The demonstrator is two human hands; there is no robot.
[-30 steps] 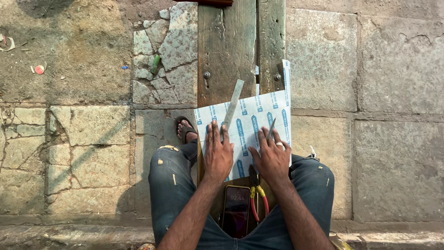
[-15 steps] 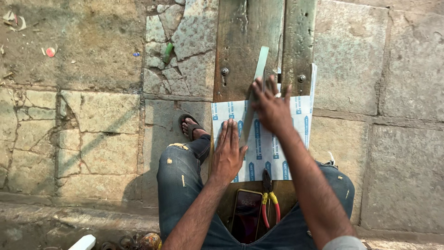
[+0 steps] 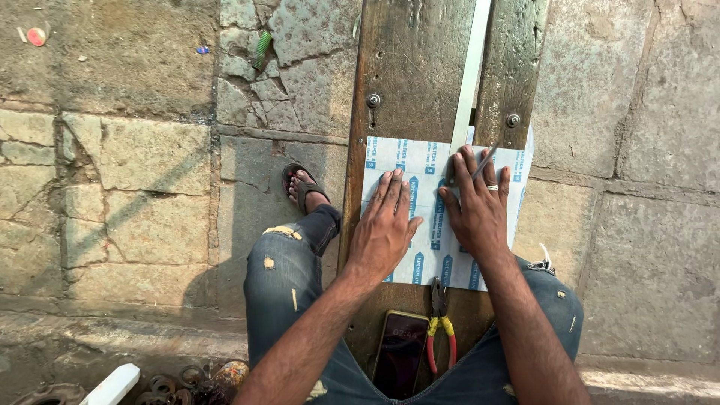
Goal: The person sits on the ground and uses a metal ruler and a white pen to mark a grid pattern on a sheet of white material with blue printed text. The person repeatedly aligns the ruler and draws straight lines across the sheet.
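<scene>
Cracked stone paving fills the ground, dusty and uneven, with a small green scrap far off to the left and a red bottle cap in the far left corner. Over it lies a worn wooden board with two bolts, running from near to far between the person's knees — a firm, flat bed to work on. A sandalled foot rests on the stone just left of it.

Across the board lies a white sheet printed with blue marks, flat and overhanging the board's right edge. It looks thin, light and fairly stiff, with a smooth film face that would probably slide easily; it seems best held by flat pressure from above, not pinched at a corner. A long white strip lies over it like a straightedge, running far up the board.

The left hand is spread open, palm pressed flat on the sheet's left half, grasping nothing. The right hand presses on the sheet at the strip's near end and grips a thin metal tool between its fingers.

Near the person, on the board, lie a dark phone and red-and-yellow pliers — side by side, just apart.
</scene>
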